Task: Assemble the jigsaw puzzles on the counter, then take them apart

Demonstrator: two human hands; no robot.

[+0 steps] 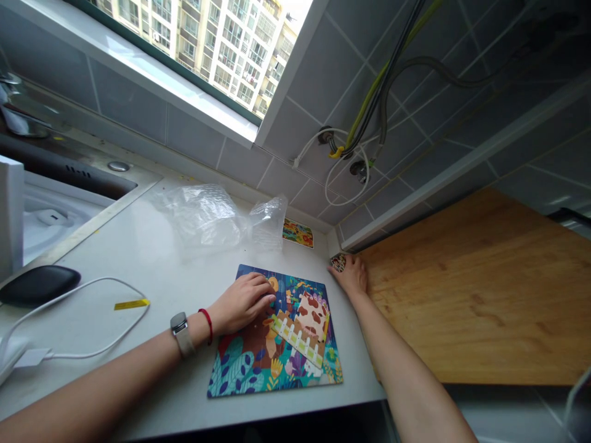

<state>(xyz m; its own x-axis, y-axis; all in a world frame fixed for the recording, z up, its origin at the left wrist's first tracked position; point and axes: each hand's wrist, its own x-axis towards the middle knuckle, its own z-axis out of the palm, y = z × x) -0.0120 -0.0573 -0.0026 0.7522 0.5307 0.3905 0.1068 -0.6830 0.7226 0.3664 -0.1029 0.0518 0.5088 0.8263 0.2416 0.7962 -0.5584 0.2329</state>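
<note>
A colourful jigsaw puzzle board (pixel 240 363) lies flat on the white counter. Several joined pieces, showing a brown-spotted cow and a white fence (pixel 298 338), rest on its right half. My left hand (pixel 247 301) lies palm down on the board's upper left, fingers loosely bent, with nothing visible in them. At the back right corner of the counter, my right hand (pixel 353 277) has its thumb and fingers around a small stack of patterned pieces (pixel 338 263). The fingers partly cover that stack, so its exact shape is unclear.
Crumpled clear plastic wrap (pixel 207 215) and a small picture card (pixel 298 234) lie behind the board. On the left are a black mouse-like object (pixel 39 285), a white cable (pixel 101 280) and a sink (pixel 69 166). A wooden board (pixel 480 289) borders the right side.
</note>
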